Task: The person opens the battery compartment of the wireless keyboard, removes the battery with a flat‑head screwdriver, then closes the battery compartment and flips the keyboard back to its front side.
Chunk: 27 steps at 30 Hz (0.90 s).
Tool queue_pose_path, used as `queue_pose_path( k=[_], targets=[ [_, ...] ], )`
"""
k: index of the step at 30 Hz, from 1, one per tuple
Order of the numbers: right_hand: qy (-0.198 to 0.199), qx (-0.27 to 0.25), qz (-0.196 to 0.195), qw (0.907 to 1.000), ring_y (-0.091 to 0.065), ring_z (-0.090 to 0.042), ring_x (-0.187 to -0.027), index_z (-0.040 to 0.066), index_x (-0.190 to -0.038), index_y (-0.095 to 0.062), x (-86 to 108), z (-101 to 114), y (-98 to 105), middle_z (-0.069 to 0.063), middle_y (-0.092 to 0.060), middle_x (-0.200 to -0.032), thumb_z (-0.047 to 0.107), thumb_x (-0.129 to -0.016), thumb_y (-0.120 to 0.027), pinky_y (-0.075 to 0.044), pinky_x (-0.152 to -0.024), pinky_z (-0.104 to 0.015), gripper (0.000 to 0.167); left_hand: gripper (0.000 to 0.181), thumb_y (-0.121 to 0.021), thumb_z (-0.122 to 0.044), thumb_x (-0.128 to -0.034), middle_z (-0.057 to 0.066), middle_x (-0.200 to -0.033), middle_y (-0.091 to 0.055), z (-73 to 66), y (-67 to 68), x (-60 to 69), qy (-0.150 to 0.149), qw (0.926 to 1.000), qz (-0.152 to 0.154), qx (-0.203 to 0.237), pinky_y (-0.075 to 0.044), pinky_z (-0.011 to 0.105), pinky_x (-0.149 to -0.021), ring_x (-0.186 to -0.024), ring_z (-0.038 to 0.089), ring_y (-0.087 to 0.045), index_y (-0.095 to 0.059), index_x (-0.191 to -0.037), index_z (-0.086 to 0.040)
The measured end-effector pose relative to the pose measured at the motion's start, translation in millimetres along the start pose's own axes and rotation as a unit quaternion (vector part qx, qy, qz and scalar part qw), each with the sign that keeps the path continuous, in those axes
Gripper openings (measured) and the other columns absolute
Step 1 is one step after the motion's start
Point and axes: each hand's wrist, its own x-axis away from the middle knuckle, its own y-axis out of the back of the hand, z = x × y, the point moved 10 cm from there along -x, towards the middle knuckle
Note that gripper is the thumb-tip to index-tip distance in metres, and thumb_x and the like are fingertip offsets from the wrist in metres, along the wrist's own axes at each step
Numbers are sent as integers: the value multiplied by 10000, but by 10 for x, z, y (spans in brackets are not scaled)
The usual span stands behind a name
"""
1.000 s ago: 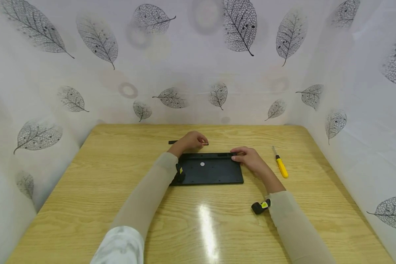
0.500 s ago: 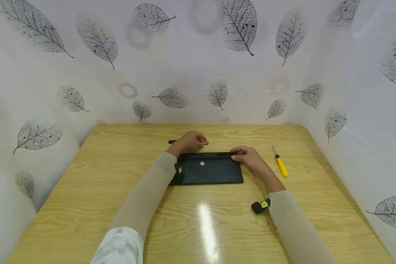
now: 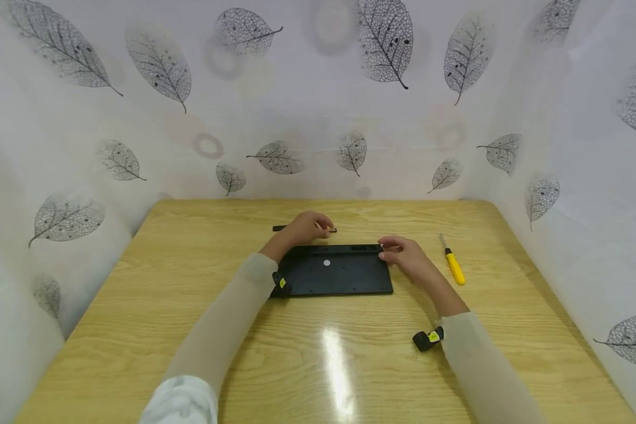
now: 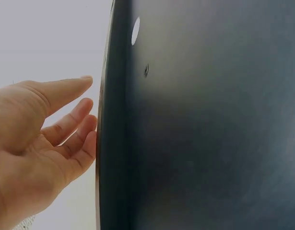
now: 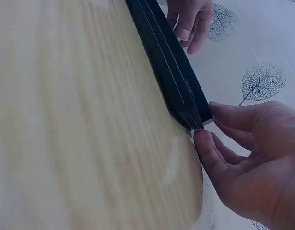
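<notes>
A black keyboard [image 3: 344, 277] lies keys-down on the table, its underside showing a round white sticker [image 3: 326, 263], small screw holes and a raised bar along the far edge. At its far right corner my right hand [image 5: 257, 148] pinches the end of the keyboard between thumb and fingers. Behind the far edge hovers my left hand [image 3: 308, 227], its thumb straight and fingers loosely bent, with nothing visible between them in the left wrist view. A small reddish-dark object [image 3: 333, 230], battery-like but too small to be sure, is by those fingertips.
A yellow-handled screwdriver [image 3: 454, 268] lies right of the keyboard. Partly behind the left wrist is a thin black strip [image 3: 278, 228]. The wooden table [image 3: 138, 330] meets a leaf-patterned curtain [image 3: 307, 106] at the back and sides.
My right hand has shifted slightly right to the keyboard's very corner. The left forearm has swung a little left, while the left hand stays by the small object. The keyboard looks unmoved.
</notes>
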Motion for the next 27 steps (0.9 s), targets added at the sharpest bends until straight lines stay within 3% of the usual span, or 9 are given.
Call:
queue_pose_path(
  k=[7,13,18,23,27],
  targets=[
    [-151,96,14,9998,-604,-303,-1119,53,-1482,-470,133,-67,0,-202,-543,-1362,186,-988,-661,-537,-891,-375,546,306,-668,-160,-981,105,-1256,-672,-152,-112,51,-178,9997,69,131,-528,424,-946,-1158,276,-619,-688,-1276,-79],
    [-305,222,-40,9993,-611,-261,-1071,67,-1458,-501,240,-76,-14,-168,-572,-1308,191,-985,-669,-526,-874,-346,517,314,-650,-160,-995,91,-1262,-677,-300,-254,23,-410,9989,216,-106,-514,423,-977,-1153,261,-619,-677,-1299,-86],
    [-394,183,-16,9991,-609,-265,-1078,70,-1447,-515,326,-76,-29,-159,-582,-1283,179,-992,-655,-525,-880,-358,488,324,-645,-170,-1000,92,-1281,-659,-417,-353,21,-447,9981,431,-59,-518,420,-964,-1163,260,-613,-667,-1315,-97],
    [-336,427,2,9985,-591,-272,-1118,88,-1433,-534,394,-59,-48,-143,-590,-1290,194,-994,-656,-516,-877,-362,468,323,-636,-184,-1007,85,-1295,-643,-435,-405,42,-409,9976,560,-23,-522,414,-957,-1169,254,-612,-661,-1321,-110],
    [-213,598,18,9980,-592,-274,-1106,75,-1421,-544,439,-23,-70,-149,-597,-1287,180,-986,-664,-517,-861,-351,463,323,-633,-188,-1009,86,-1288,-645,-356,-366,43,-368,9980,512,0,-523,416,-956,-1150,252,-621,-659,-1323,-117]
  ],
)
